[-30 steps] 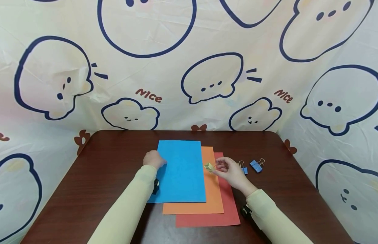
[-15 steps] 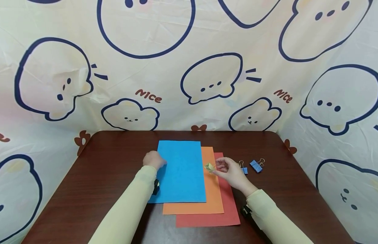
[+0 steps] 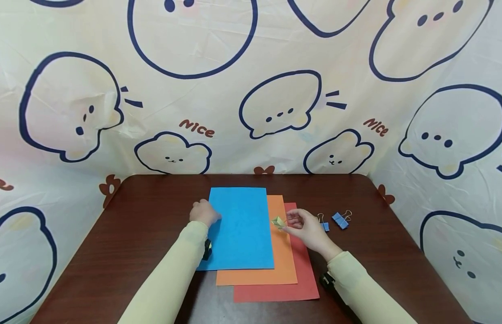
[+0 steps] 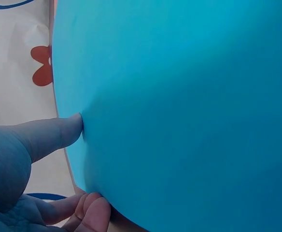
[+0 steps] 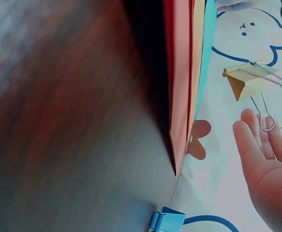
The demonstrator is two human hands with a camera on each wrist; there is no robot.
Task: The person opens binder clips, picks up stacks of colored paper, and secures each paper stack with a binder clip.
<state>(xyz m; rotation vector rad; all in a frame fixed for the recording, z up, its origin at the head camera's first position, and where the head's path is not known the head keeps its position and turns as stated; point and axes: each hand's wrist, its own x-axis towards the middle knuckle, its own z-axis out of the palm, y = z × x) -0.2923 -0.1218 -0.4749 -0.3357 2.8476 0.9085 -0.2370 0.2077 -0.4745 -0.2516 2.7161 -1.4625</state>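
A blue sheet of paper (image 3: 240,229) lies on top of an orange sheet (image 3: 284,252) and a red sheet (image 3: 305,274), each offset to the right and toward the front. At the blue sheet's left edge, my left hand (image 3: 204,212) pinches it. The left wrist view shows the thumb (image 4: 66,131) on its face and curled fingers (image 4: 95,212) at the edge. My right hand (image 3: 309,229) holds a yellow binder clip (image 5: 249,87) by its wire handles, between thumb and fingers. In the head view the clip overlaps the orange sheet, right of the blue one.
Two blue binder clips, one nearer (image 3: 325,226) and one farther right (image 3: 341,220), lie on the dark brown table (image 3: 125,238) beyond the right hand. A white cloth (image 3: 226,157) with cartoon outlines hangs behind the table and along both sides.
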